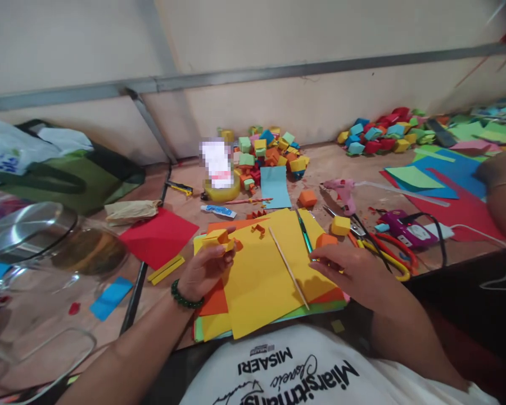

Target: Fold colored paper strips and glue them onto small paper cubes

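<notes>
My left hand (206, 267), with a dark beaded bracelet at the wrist, is closed round a yellow paper piece (216, 239) with folded edges. Over the right side of the paper stack, my right hand (341, 264) has its fingers bent together by the lower end of a green pen-like tool (305, 233); whether it grips the tool is unclear. Yellow sheets (257, 287) top the stack. A thin wooden stick (289, 267) lies across them, below a curled orange scrap (258, 229). An orange paper cube (325, 240) sits just behind my right hand.
Paper cubes are heaped at the back (272, 149) and back right (383, 132). A pink glue gun (343, 194), scissors (354, 228) and pliers (394, 256) lie right. A glass jar (88, 247) stands left. Another person's arm (504, 191) reaches in at the right edge.
</notes>
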Available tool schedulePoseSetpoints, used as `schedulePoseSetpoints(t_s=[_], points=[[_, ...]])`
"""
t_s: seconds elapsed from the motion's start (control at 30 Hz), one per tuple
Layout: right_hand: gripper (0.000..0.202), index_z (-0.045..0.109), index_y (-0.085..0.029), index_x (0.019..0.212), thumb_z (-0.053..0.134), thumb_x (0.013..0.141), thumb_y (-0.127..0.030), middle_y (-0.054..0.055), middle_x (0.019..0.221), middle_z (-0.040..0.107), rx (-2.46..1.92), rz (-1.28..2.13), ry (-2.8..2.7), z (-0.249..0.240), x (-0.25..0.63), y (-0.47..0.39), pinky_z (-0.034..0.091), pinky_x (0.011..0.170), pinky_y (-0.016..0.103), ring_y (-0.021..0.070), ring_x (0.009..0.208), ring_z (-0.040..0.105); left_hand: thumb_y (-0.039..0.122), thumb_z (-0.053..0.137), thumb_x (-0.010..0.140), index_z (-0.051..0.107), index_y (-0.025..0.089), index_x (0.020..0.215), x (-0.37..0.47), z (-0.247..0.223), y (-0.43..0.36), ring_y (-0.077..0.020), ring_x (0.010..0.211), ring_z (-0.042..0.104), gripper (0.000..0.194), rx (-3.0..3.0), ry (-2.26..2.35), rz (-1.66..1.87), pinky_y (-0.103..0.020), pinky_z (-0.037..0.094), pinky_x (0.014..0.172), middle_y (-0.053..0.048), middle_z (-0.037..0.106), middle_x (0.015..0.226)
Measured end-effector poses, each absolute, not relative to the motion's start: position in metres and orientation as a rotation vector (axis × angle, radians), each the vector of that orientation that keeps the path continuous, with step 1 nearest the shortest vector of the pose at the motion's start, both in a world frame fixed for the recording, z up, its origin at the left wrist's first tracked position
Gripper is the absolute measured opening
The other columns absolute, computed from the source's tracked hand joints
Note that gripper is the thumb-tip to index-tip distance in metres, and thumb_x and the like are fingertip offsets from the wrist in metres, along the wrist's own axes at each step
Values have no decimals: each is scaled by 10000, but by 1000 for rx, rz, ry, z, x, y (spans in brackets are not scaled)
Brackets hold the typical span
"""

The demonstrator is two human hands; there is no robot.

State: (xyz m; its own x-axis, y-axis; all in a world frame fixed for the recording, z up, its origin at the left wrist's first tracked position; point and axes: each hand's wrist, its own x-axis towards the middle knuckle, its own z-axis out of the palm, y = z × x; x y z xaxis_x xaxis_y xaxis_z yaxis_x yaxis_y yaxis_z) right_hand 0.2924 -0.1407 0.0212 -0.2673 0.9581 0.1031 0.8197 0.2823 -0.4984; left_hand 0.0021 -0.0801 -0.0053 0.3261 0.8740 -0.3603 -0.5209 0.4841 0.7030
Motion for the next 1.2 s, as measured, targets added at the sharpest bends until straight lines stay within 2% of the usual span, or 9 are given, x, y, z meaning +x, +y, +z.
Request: schedulePoseSetpoints(t_s=[0.17, 0.4, 0.6, 0.77, 0.9, 1.1, 1.2], points=[[231, 684, -195, 991, 493, 914, -298, 60, 800, 733, -1607, 523, -2293, 18, 285, -138, 498, 649, 276, 174, 696, 673, 152, 750, 603, 684, 112, 1045, 7, 7, -84, -59, 510, 486, 449, 447, 788, 990, -148, 440, 455, -28, 644, 704], [218, 670, -173, 1044, 517, 903, -238, 63, 844, 738, -1737, 625, -2391, 18, 272, -137, 477, 645, 272, 190, 752, 683, 102, 584, 721, 642, 120, 834, 12, 24, -74, -35, 437, 447, 129, 210, 905, 1251, -110, 412, 403, -15, 607, 650], [200, 664, -176, 1010, 507, 907, -246, 64, 848, 733, -1691, 694, -2406, 12, 267, -137, 439, 603, 250, 176, 724, 673, 113, 504, 788, 627, 97, 848, 0, 34, -65, -15, 401, 436, 137, 166, 907, 1373, -91, 385, 388, -14, 597, 643], [211, 659, -181, 1037, 516, 908, -265, 58, 820, 728, -1628, 620, -2329, 8, 275, -138, 460, 617, 258, 173, 713, 670, 124, 545, 765, 623, 110, 766, -5, 37, -64, -17, 408, 431, 79, 234, 957, 1402, -108, 391, 394, -5, 599, 639], [195, 676, -189, 974, 520, 912, -289, 44, 774, 724, -1647, 481, -2182, 12, 292, -138, 465, 619, 254, 163, 684, 659, 115, 615, 704, 655, 136, 755, 1, 39, -71, -29, 447, 439, 69, 381, 995, 1324, -107, 393, 407, 6, 590, 623], [198, 687, -208, 936, 528, 909, -323, 37, 847, 737, -1822, 151, -1841, 16, 326, -143, 454, 603, 243, 148, 672, 641, 153, 713, 567, 687, 148, 834, 4, 23, -73, -49, 474, 446, 268, 489, 1007, 1210, -136, 438, 406, -6, 614, 671], [207, 693, -205, 911, 530, 903, -333, 31, 824, 733, -1818, 164, -1818, 15, 330, -147, 448, 588, 242, 139, 631, 627, 162, 723, 545, 695, 148, 862, 5, 18, -72, -53, 478, 449, 318, 492, 1020, 1182, -140, 444, 402, -11, 621, 678]])
